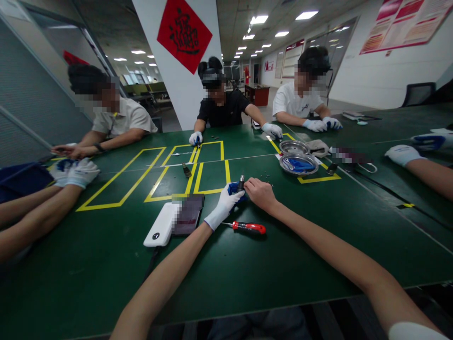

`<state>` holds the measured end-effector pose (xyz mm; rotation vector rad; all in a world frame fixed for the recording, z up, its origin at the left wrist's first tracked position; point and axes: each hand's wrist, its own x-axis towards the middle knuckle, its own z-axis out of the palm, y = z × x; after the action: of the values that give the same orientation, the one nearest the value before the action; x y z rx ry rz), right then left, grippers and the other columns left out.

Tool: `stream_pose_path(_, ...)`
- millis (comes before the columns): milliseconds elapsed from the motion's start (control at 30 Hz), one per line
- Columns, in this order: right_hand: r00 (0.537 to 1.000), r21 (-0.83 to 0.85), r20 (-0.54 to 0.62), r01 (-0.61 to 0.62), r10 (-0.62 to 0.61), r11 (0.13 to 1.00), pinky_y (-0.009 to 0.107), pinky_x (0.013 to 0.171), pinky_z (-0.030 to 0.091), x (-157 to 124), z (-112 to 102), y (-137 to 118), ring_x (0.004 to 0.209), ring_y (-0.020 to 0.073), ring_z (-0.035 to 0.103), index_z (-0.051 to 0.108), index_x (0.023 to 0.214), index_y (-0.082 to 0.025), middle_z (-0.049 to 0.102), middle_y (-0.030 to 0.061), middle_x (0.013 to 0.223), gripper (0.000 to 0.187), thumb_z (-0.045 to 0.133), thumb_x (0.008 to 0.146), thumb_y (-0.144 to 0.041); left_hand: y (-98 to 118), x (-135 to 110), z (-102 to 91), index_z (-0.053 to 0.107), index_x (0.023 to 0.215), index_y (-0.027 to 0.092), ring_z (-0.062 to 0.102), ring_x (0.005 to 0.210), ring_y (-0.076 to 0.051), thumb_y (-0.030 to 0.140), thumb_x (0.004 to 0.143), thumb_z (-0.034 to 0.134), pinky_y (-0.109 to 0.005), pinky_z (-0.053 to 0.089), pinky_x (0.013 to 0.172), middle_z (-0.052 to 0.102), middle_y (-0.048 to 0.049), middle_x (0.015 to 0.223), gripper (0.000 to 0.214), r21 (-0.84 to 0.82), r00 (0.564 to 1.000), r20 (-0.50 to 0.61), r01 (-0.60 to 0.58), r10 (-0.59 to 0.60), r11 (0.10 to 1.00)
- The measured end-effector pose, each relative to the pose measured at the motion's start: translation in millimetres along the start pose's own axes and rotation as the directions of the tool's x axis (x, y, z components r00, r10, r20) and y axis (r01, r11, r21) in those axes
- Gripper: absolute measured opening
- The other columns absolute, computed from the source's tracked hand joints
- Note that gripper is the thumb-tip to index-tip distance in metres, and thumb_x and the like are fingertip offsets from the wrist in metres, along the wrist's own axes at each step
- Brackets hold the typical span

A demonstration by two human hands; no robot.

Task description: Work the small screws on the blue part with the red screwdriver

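My left hand [226, 202], in a white glove with a blue palm, is closed round a small black cylindrical part with a silver metal end [241, 182], which points upward. Bare and closed in a pinch, my right hand [262, 194] is just to the right of that part. What its fingertips hold, if anything, is too small to make out. Below the hands lies a screwdriver with a red and black handle [249, 228], its shaft toward my left wrist. A few tiny pieces [266, 176] are scattered beyond my right hand.
A white power bank [161, 225] and a dark phone-like slab [189, 217] lie left of my left forearm. Metal dishes [299, 165] stand at the right, one with blue stuff in it. Yellow tape marks the green table [300, 255]. Several co-workers' hands rest around it.
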<state>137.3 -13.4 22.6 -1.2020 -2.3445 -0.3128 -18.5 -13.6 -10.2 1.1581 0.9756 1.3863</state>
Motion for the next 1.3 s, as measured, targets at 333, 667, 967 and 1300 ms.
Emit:
stream_pose_path(333, 0.999, 0.148, 0.023, 0.043, -0.047, 0.988, 0.023, 0.067, 0.042, 2, 1, 9, 0.083, 0.0156, 0.057, 0.060, 0.096, -0.016, 0.061, 0.0082, 0.096, 0.020, 0.041, 0.096, -0.022, 2, -2, 0.7, 0.060, 0.100, 0.014, 0.062, 0.090, -0.020, 0.022, 0.064, 0.075, -0.042, 0.047, 0.092, 0.066, -0.0097, 0.102, 0.040, 0.033, 1.000, 0.019, 0.013, -0.014, 0.999)
stream_pose_path(667, 0.995, 0.080, 0.064, 0.067, -0.072, 0.995, 0.024, 0.062, 0.039, 5, -2, 11, 0.078, 0.0148, 0.058, 0.058, 0.096, -0.015, 0.060, 0.0084, 0.096, 0.018, 0.041, 0.096, -0.023, -1, -1, -1.0, 0.058, 0.103, 0.014, 0.062, 0.091, -0.019, 0.024, 0.067, 0.074, -0.040, 0.048, 0.091, 0.065, -0.0090, 0.103, 0.041, 0.072, 0.999, 0.033, -0.015, 0.013, 0.997)
stream_pose_path(967, 0.991, -0.009, -0.027, 0.131, -0.131, 0.991, 0.026, 0.068, 0.039, 2, 4, 13, 0.088, 0.0173, 0.057, 0.059, 0.095, -0.014, 0.062, 0.0095, 0.096, 0.021, 0.039, 0.097, -0.020, 1, -2, 0.8, 0.059, 0.102, 0.013, 0.062, 0.090, -0.019, 0.022, 0.067, 0.073, -0.039, 0.047, 0.092, 0.066, -0.0088, 0.102, 0.040, 0.059, 0.999, 0.032, -0.007, 0.005, 0.998)
stream_pose_path(1300, 0.997, 0.220, 0.066, 0.012, -0.027, 0.975, 0.023, 0.063, 0.041, 6, 4, 17, 0.071, 0.0127, 0.057, 0.055, 0.095, -0.015, 0.061, 0.0055, 0.091, 0.009, 0.049, 0.093, -0.022, 4, -3, 0.3, 0.059, 0.106, 0.013, 0.063, 0.093, -0.021, 0.025, 0.066, 0.074, -0.040, 0.049, 0.090, 0.066, -0.0114, 0.107, 0.044, 0.101, 0.999, 0.036, 0.024, -0.028, 0.995)
